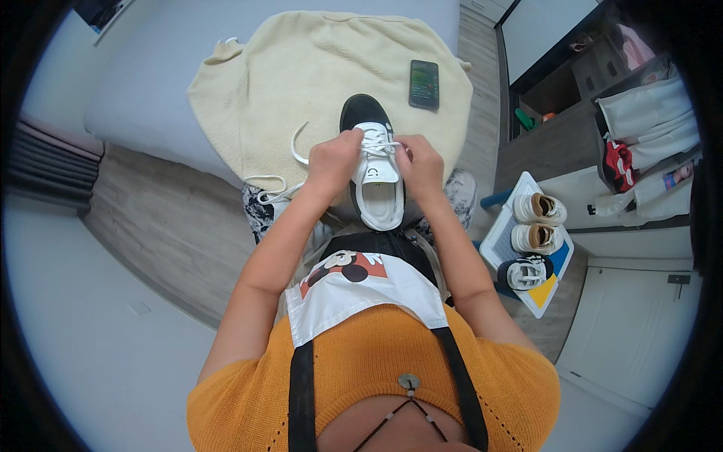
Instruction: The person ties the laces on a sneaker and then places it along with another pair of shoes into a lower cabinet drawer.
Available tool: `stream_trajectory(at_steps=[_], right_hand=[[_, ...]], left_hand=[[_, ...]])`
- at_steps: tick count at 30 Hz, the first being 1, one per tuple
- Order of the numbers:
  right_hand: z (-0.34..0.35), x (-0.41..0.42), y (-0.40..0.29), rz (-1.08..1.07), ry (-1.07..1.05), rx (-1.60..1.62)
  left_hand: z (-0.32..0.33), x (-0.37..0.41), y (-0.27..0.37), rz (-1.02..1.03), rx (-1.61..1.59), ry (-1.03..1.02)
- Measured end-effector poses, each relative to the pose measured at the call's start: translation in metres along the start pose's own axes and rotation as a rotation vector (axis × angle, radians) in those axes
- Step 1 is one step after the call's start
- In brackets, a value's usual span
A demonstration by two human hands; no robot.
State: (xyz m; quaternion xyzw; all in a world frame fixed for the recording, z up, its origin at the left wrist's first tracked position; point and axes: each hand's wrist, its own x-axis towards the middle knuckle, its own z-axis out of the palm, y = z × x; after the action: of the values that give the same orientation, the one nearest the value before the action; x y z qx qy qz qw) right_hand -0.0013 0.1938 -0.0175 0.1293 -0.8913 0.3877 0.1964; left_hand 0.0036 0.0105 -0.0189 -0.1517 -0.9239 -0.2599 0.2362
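Observation:
A black and white lace-up shoe (375, 175) lies before me, its black toe pointing away and its white opening towards me, on the near edge of a cream fleece cover (316, 73). White laces cross over its tongue. My left hand (335, 160) is closed at the left side of the lacing, fingertips on the lace. At the right side, my right hand (419, 164) pinches a white lace between thumb and fingers. A long loose white lace (296, 144) curves out to the left of my left hand, with more loops beside my left forearm.
A phone (423, 85) lies on the cover, right of the shoe's toe. To the right, a small table (527, 183) holds a pair of white shoes (536, 238) and a dark and white shoe (526, 273). Behind it stands an open cabinet (551, 135) with clothes. The bed (152, 113) extends ahead.

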Motion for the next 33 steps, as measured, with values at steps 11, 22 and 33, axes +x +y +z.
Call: stream_trajectory(at_steps=[11,22,33], right_hand=[[0.014,-0.008,0.020,0.269,-0.005,0.387],[0.026,-0.012,0.066,0.949,0.049,1.573],[-0.006,0.001,0.076,0.864,-0.130,1.421]], left_hand=[[0.002,-0.014,-0.033,0.005,-0.037,0.162],[-0.013,-0.016,-0.037,-0.521,-0.427,-0.015],[-0.020,-0.001,-0.020,-0.399,-0.426,0.061]])
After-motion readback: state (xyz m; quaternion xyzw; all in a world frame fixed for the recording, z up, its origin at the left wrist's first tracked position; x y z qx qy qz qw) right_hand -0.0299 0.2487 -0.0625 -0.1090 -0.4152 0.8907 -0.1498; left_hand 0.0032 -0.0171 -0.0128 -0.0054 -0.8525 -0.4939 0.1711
